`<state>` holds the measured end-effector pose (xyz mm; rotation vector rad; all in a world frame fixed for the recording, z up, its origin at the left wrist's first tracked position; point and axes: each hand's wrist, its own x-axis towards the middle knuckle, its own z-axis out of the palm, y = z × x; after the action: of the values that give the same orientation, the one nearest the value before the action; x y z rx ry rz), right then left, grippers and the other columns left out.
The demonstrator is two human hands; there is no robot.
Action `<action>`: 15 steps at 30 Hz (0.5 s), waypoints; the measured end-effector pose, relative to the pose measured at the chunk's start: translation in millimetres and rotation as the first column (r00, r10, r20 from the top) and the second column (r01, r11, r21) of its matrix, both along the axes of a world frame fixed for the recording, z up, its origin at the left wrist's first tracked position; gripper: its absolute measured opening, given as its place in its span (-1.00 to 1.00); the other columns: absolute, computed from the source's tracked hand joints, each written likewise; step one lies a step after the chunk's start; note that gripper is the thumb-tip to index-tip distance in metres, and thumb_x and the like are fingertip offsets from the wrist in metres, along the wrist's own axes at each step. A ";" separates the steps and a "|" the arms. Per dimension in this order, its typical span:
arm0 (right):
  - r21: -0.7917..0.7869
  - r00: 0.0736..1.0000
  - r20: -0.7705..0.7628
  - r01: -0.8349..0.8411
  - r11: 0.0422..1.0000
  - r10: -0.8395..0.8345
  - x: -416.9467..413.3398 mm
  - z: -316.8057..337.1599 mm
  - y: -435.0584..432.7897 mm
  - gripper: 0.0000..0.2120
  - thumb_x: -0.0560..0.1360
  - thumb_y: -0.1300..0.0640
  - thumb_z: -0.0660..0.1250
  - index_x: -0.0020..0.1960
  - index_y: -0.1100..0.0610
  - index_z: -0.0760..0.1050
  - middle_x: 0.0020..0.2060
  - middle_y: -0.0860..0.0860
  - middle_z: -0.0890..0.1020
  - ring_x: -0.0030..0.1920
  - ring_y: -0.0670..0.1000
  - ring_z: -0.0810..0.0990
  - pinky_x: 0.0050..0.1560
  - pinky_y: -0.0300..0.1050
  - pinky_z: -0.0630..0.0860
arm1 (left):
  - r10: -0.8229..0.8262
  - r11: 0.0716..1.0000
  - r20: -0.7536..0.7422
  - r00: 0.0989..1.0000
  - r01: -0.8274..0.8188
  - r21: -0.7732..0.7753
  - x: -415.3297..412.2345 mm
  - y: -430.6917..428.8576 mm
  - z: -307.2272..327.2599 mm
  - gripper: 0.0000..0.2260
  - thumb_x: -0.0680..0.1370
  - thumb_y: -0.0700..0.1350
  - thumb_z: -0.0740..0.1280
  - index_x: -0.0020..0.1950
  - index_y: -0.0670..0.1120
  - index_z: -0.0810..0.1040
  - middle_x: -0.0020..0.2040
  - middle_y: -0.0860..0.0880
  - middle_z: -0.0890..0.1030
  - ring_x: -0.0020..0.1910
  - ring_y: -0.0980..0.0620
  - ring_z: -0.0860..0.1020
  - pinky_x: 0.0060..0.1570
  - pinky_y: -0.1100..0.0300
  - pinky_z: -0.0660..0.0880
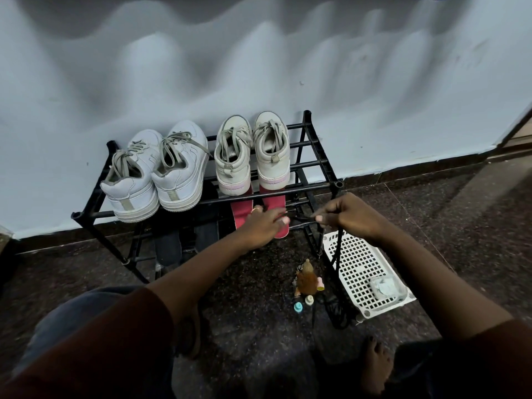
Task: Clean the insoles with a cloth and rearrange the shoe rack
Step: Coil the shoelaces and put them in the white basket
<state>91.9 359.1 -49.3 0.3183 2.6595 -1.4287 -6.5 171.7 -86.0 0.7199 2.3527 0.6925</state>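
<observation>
A black two-tier shoe rack [319, 161] stands against the wall. Two pairs of white sneakers sit on its top shelf, one pair on the left [155, 171] and one on the right [253, 154]. Two red insoles [272, 201] lie on the lower shelf at the right. Dark insoles [169, 243] lie on the same shelf at the left. My left hand [263, 226] rests on the red insoles, with thumb and forefinger spread over them. My right hand [349, 217] pinches a black lace [337, 254], which hangs down to a heap on the floor.
A white perforated basket [359, 266] lies on the floor right of the rack, with a small clear box inside. A brown figurine [306, 279] and small caps [298, 306] sit in front. My bare foot [374, 361] and my knees are close below.
</observation>
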 end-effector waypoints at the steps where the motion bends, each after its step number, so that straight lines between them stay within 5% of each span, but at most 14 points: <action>1: 0.016 1.000 -0.021 -0.016 1.000 0.016 -1.0 0.4 -4.0 -0.89 0.48 0.21 0.36 -0.11 0.20 0.66 -0.17 0.02 0.69 -0.19 -0.04 0.63 0.00 -0.06 0.52 | -0.042 0.997 0.045 0.998 0.039 0.069 3.8 2.8 1.9 -0.58 0.63 0.13 0.06 0.49 0.14 0.21 0.50 -0.28 0.06 0.51 -0.24 -0.01 0.45 -0.07 0.02; 4: 0.016 0.997 -0.076 -0.028 0.999 0.029 -3.3 2.6 -13.3 -0.93 0.45 0.20 0.39 -0.16 0.08 0.66 -0.30 -0.04 0.67 -0.34 -0.24 0.55 -0.15 -0.24 0.46 | -0.145 0.969 0.130 0.981 0.115 0.217 15.9 10.8 8.1 -0.62 0.64 0.09 0.09 0.46 0.13 0.27 0.52 -0.24 0.08 0.52 -0.18 -0.13 0.37 -0.01 0.00; 8: -0.017 0.996 -0.084 -0.040 0.999 0.039 -1.5 1.6 -19.7 -0.95 0.42 0.16 0.43 -0.17 0.13 0.65 -0.35 -0.05 0.64 -0.40 -0.28 0.52 -0.27 -0.39 0.43 | -0.117 0.971 0.118 0.986 0.088 0.223 21.2 15.6 10.0 -0.71 0.65 -0.02 0.11 0.23 -0.16 0.46 0.42 -0.29 0.27 0.51 -0.14 -0.01 0.13 0.19 0.09; 12: -0.125 0.998 -0.070 -0.014 0.992 0.006 -0.3 -4.5 -15.6 -0.91 0.45 0.27 0.38 -0.09 0.19 0.65 -0.23 0.09 0.69 -0.28 -0.14 0.60 -0.21 -0.30 0.47 | -0.097 0.974 0.158 0.983 0.062 0.216 18.3 14.4 6.6 -0.71 0.66 -0.09 0.10 0.07 -0.25 0.52 0.25 -0.25 0.48 0.50 -0.13 0.03 -0.14 0.28 0.04; 15: -0.207 0.999 -0.046 0.011 0.978 -0.021 -0.7 -5.0 -12.7 -0.88 0.47 0.29 0.35 -0.04 0.28 0.63 -0.21 0.18 0.67 -0.25 0.04 0.57 -0.17 -0.16 0.49 | -0.109 0.974 0.118 0.987 0.082 0.209 17.3 12.8 5.8 -0.72 0.66 -0.10 0.09 0.04 -0.25 0.51 0.19 -0.23 0.53 0.49 -0.11 0.04 0.00 0.30 0.07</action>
<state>91.2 346.4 -54.4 0.2890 2.5191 -1.7207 10.8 184.5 -80.2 0.8445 2.1355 0.9183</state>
